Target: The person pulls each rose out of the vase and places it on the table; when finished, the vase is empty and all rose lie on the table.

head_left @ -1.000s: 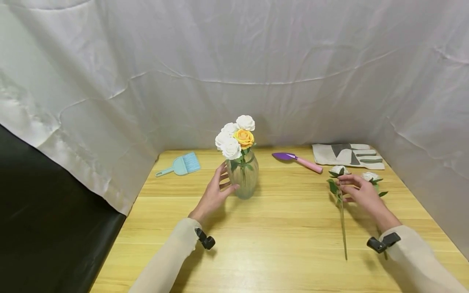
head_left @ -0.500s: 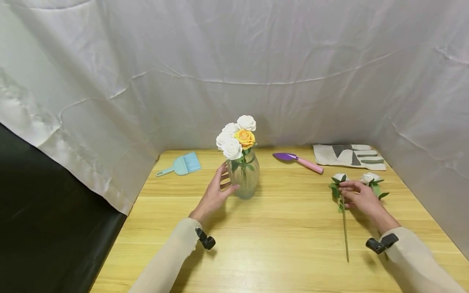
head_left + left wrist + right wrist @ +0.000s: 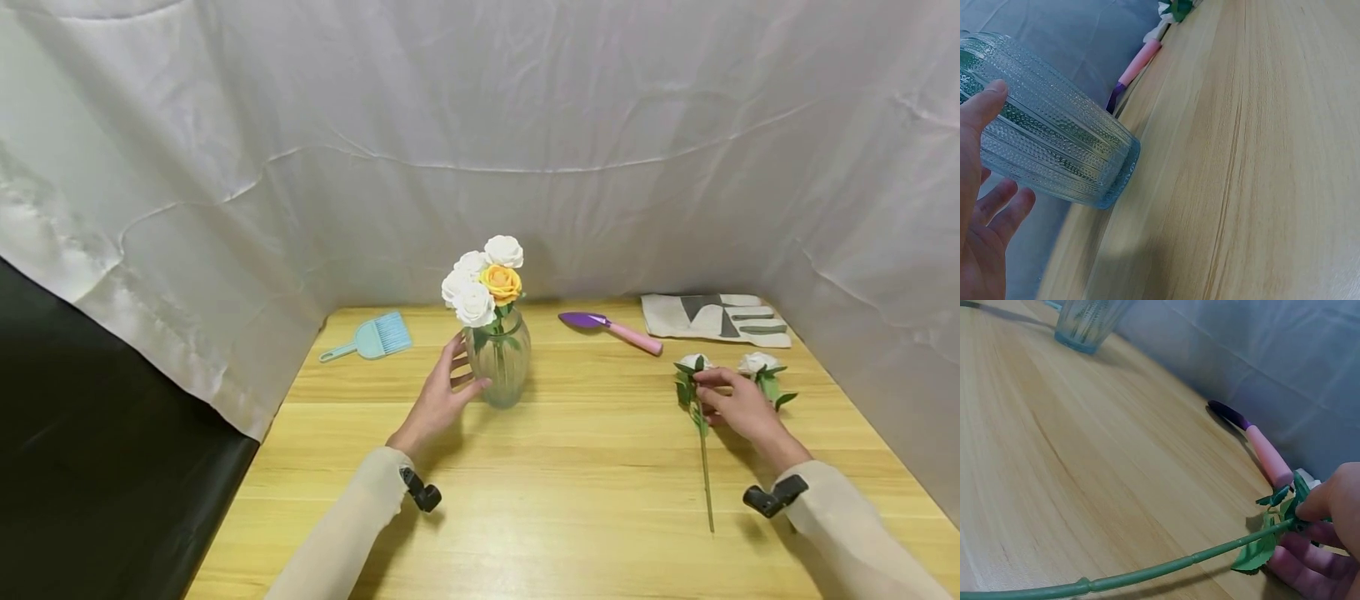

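A ribbed clear glass vase (image 3: 501,375) stands upright on the table, with several white roses (image 3: 474,303) and one yellow rose (image 3: 501,284) in it. My left hand (image 3: 442,392) holds the vase's left side, thumb at the front and fingers curved behind; in the left wrist view the thumb (image 3: 988,103) lies over the glass (image 3: 1054,119). At the right, my right hand (image 3: 742,406) pinches a white rose by its green stem (image 3: 706,475) just below the bloom (image 3: 694,362). The right wrist view shows that stem (image 3: 1166,569) running left from the fingertips.
Another white rose (image 3: 759,363) lies right of my right hand. Behind are a white-and-grey glove (image 3: 712,319) and a trowel (image 3: 630,335) with purple blade and pink handle. A light blue dustpan with brush (image 3: 371,337) lies back left. Grey cloth (image 3: 525,167) surrounds the wooden table (image 3: 540,500).
My right hand and the rose it pinches have shifted slightly down and toward me, mostly in the first half second. The left hand and vase stay nearly still.
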### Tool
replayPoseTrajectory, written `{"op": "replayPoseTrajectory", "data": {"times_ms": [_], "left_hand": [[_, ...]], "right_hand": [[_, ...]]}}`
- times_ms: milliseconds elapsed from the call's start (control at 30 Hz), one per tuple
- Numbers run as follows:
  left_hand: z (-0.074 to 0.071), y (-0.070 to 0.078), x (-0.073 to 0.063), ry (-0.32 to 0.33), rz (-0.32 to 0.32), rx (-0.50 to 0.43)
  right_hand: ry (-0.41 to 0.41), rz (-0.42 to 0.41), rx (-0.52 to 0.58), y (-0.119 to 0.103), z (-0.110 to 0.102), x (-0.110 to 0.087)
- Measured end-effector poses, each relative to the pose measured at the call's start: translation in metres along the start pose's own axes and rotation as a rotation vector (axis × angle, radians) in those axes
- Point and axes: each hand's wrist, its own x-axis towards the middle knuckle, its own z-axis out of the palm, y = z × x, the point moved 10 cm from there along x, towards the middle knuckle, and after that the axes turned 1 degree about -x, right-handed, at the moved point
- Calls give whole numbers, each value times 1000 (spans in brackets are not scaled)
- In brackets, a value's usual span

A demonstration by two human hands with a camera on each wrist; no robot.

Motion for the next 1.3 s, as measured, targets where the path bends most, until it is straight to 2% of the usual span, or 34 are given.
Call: {"op": "replayPoseTrajectory", "data": {"times_ms": [67, 300, 633, 900, 1100, 1300], "left_hand": [[0, 1, 0, -1, 0, 2], [0, 2, -1, -5, 0, 1], [-2, 1, -1, 7, 16, -10], [1, 0, 1, 3, 34, -18], [3, 1, 3, 7, 41, -12], [2, -1, 7, 27, 4, -24]], "right_hand": [[29, -14, -10, -4, -3, -1], [153, -55, -201, -25, -21, -8], [185, -163, -196, -78, -23, -5], [183, -263, -186, -123, -8, -8], [167, -264, -187, -137, -4, -8], [153, -271, -168, -149, 1, -3]]}}
